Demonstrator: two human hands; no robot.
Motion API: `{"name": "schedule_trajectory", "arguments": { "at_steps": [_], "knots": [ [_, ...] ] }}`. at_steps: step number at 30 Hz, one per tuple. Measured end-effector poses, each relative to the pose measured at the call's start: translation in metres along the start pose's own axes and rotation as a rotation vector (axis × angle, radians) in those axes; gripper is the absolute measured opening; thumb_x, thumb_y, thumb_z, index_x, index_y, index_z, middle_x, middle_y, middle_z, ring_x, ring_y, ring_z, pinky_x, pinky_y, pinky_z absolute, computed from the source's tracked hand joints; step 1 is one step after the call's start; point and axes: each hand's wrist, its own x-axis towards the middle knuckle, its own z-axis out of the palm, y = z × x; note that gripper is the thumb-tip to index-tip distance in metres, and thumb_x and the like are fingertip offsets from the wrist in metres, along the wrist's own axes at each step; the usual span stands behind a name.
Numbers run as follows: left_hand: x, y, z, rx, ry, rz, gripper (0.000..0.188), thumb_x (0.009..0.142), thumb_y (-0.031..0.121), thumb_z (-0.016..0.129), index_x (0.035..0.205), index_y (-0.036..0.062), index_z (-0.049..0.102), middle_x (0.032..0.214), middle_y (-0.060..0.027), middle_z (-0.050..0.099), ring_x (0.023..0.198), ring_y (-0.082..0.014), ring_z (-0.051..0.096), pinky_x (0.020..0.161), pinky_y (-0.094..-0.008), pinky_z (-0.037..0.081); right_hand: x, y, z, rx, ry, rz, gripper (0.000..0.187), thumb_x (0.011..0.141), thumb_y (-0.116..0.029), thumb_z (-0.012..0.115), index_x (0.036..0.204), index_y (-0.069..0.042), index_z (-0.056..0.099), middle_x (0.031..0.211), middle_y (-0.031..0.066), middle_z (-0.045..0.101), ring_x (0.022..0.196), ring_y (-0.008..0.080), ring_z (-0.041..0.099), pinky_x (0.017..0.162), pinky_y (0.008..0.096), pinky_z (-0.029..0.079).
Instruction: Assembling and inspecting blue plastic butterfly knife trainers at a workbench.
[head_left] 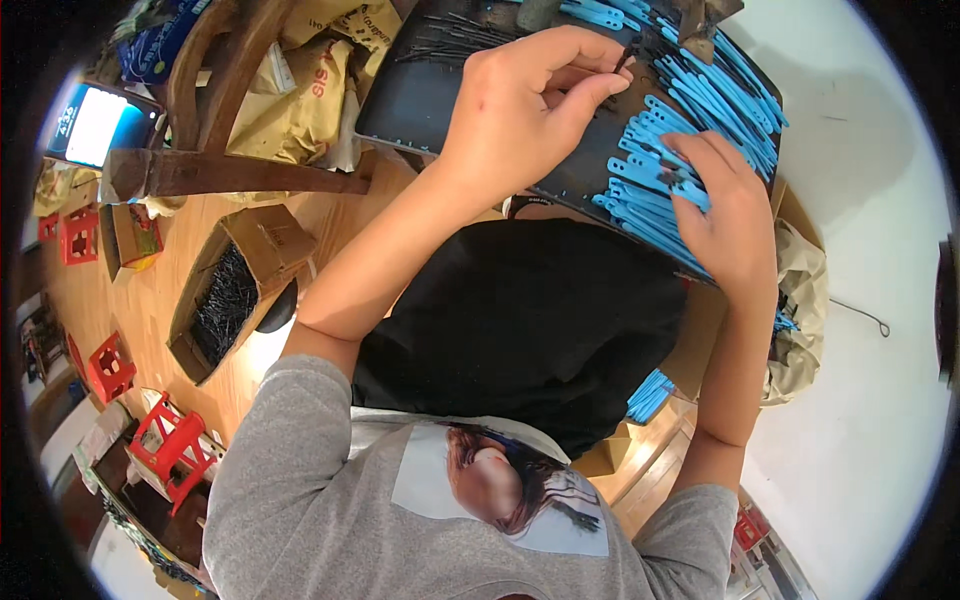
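Head view: both bare hands work over a dark tabletop point(420, 105) on the far side of the scene. The left hand point(520, 110) has its thumb and forefinger closed in a pinch on a small dark piece point(627, 58), raised over the middle of the tabletop. What shows of this piece slants from near left to far right, its free end pointing far; the fingertips hide the rest. The right hand point(738, 215) is partly open, thumb apart from curled fingers, over the ends of the near blue strips point(637, 205). It touches them, but I cannot tell whether it grips one. A black bit point(668, 178) lies between its thumb and fingers.

The near strips have their holed ends toward the left, with their long axes running right and slightly nearer. Beyond the right hand, the far strips point(722, 95) slant from far left to near right, with holed ends at the near right. Thin black sticks point(455, 40) lie at the far left of the tabletop, roughly left to right.

Black cloth point(520, 320) covers the lap. Left on the floor, a carton point(275, 245) holds black pieces point(226, 300); a beige bag point(798, 350) stands on the right.
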Motion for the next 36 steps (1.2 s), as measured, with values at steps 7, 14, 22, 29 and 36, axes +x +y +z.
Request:
{"name": "schedule_trajectory", "arguments": {
  "at_steps": [7, 14, 22, 29, 36],
  "knots": [
    [0.010, 0.007, 0.005, -0.063, 0.047, 0.007, 0.012, 0.076, 0.001, 0.057, 0.087, -0.0027, 0.056, 0.079, -0.0077, 0.062, 0.076, -0.0126, 0.060, 0.067, -0.0216, 0.048, 0.003, 0.005, 0.003, 0.059, 0.215, -0.053, 0.045, 0.058, 0.003, 0.051, 0.102, -0.006, 0.054, 0.086, 0.0119, 0.057, 0.077, 0.0291, 0.055, 0.069, 0.0332, 0.044],
    [0.019, 0.000, 0.010, 0.019, -0.003, 0.023, 0.011, 0.077, 0.000, 0.057, 0.087, -0.0040, 0.055, 0.081, -0.0070, 0.062, 0.079, -0.0107, 0.059, 0.068, -0.0203, 0.047, 0.011, 0.005, 0.010, 0.166, 0.341, 0.024, 0.033, 0.067, -0.002, 0.057, 0.100, -0.006, 0.056, 0.088, 0.0114, 0.060, 0.073, 0.0232, 0.059, 0.067, 0.0291, 0.045],
    [0.024, -0.005, 0.014, 0.041, -0.042, 0.014, 0.009, 0.076, 0.001, 0.057, 0.084, -0.0039, 0.055, 0.079, -0.0054, 0.062, 0.072, -0.0081, 0.058, 0.065, -0.0190, 0.047, 0.030, 0.007, 0.011, 0.265, 0.454, 0.109, 0.023, 0.073, -0.013, 0.063, 0.092, -0.001, 0.059, 0.077, 0.0090, 0.061, 0.066, 0.0121, 0.057, 0.061, 0.0229, 0.043],
    [0.022, 0.004, 0.015, 0.132, 0.063, 0.133, 0.011, 0.068, 0.006, 0.063, 0.078, 0.0007, 0.060, 0.064, -0.0113, 0.059, 0.057, -0.0200, 0.060, 0.051, -0.0251, 0.045, 0.036, 0.016, 0.013, 0.358, 0.464, 0.040, 0.022, 0.070, -0.008, 0.064, 0.090, -0.001, 0.060, 0.081, 0.0098, 0.062, 0.071, 0.0141, 0.059, 0.065, 0.0241, 0.046],
    [0.025, 0.000, 0.018, 0.138, 0.099, 0.180, 0.011, 0.067, 0.007, 0.064, 0.077, 0.0016, 0.061, 0.062, -0.0111, 0.058, 0.054, -0.0217, 0.058, 0.049, -0.0261, 0.044, 0.039, 0.019, 0.001, 0.188, 0.432, -0.036, 0.022, 0.070, -0.004, 0.062, 0.091, -0.001, 0.060, 0.083, 0.0099, 0.063, 0.072, 0.0150, 0.060, 0.067, 0.0245, 0.046]
  ]
}}
